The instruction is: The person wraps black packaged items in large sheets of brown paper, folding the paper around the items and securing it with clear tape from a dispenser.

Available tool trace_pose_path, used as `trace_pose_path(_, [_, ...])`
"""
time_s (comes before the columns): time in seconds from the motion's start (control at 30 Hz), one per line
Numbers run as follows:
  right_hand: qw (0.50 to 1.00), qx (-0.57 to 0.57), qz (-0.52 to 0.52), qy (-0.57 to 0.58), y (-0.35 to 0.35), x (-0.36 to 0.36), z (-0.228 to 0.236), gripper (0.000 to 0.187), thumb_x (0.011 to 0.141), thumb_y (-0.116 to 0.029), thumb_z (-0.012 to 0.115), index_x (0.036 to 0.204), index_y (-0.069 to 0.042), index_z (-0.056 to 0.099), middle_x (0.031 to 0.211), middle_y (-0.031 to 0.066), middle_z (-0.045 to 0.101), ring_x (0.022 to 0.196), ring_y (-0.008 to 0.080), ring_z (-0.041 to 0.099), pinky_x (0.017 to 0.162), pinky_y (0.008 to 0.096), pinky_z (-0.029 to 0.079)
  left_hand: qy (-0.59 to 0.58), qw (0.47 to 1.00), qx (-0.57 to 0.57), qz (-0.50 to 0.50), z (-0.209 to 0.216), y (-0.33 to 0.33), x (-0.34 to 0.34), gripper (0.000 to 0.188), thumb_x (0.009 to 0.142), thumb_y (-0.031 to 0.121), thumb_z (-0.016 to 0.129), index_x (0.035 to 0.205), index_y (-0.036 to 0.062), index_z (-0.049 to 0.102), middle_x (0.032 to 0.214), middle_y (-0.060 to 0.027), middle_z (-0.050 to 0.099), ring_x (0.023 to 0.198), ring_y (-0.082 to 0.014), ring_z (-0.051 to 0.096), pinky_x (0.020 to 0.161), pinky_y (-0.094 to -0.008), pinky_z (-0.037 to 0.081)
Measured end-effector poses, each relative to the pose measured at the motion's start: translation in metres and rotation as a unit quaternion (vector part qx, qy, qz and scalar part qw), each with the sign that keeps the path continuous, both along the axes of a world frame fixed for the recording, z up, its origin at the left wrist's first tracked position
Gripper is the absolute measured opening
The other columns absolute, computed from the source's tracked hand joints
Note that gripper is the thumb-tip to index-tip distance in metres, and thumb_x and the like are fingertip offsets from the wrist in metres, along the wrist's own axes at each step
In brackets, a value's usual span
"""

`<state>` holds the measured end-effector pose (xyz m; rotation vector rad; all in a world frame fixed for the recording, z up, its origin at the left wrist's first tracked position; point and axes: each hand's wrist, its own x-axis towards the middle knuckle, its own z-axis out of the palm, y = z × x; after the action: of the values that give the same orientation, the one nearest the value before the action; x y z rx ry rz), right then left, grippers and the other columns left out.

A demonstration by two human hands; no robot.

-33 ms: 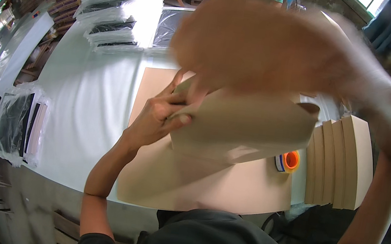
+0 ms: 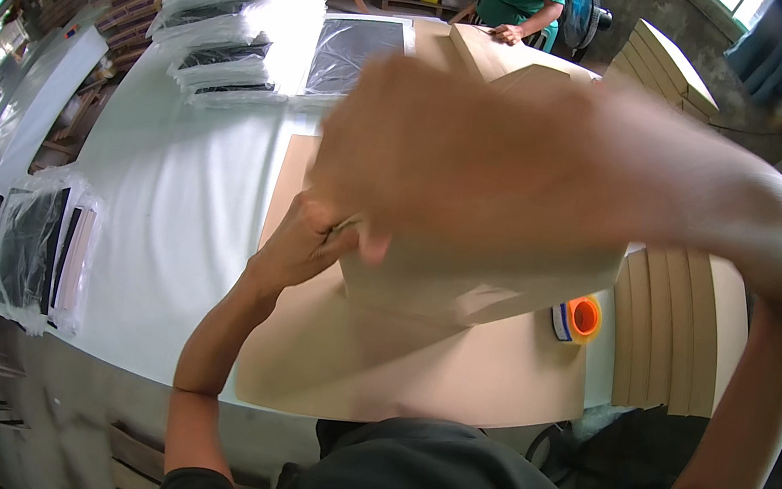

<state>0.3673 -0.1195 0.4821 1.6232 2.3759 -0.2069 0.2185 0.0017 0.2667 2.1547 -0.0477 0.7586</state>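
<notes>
A brown cardboard box or wrapped package [image 2: 485, 289] stands in front of me, its upper part hidden behind my right hand. My left hand [image 2: 305, 242] is at its left edge, thumb and fingers closed there; the fingertips are partly covered. Across the top sweeps my right hand [image 2: 456, 148], large, close to the camera and smeared by motion, so its fingers and anything in them are unclear. Under the box lies a flat brown cardboard sheet [image 2: 372, 373]. An orange-cored tape roll [image 2: 578, 319] rests beside the box's right end.
Folded cardboard pieces [image 2: 676, 333] stand at the right. Plastic-wrapped black panels are stacked [image 2: 228, 18] at the far left, with another wrapped bundle [image 2: 42, 248] at the near left. A co-worker in green [image 2: 523, 1] touches a box [image 2: 500, 55] at the back, near a fan [image 2: 579, 12].
My right hand has moved nearer and down-left, toward my left hand, uncovering the co-worker at the back. My left fingers, spread apart before, are now drawn together at the box's edge.
</notes>
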Motion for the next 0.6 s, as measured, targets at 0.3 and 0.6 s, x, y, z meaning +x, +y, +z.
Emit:
trace_pose_path(0.3, [0.998,-0.002,0.003,-0.057,-0.036,-0.024,-0.017,0.014,0.081,-0.018,0.068,0.082,-0.004,0.067,0.078,0.0083,0.064,0.076,0.0198,0.065,0.067,0.034,0.052,-0.039,0.995,-0.095,-0.008,-0.01,0.002,0.01,0.032,0.087,0.019,0.063,0.114,0.0019,0.065,0.139,-0.0147,0.048,0.137,-0.036,0.031,0.11,-0.0454,0.028])
trace_pose_path(0.6, [0.944,0.213,-0.247,-0.04,-0.136,0.056,0.037,0.013,0.077,-0.016,0.074,0.086,-0.009,0.068,0.08,0.0046,0.066,0.074,0.0177,0.065,0.064,0.0333,0.051,-0.064,0.994,-0.058,-0.059,-0.001,-0.004,0.013,0.057,0.094,0.05,0.048,0.114,0.0006,0.067,0.15,-0.0157,0.035,0.145,-0.039,0.014,0.114,-0.0483,0.02])
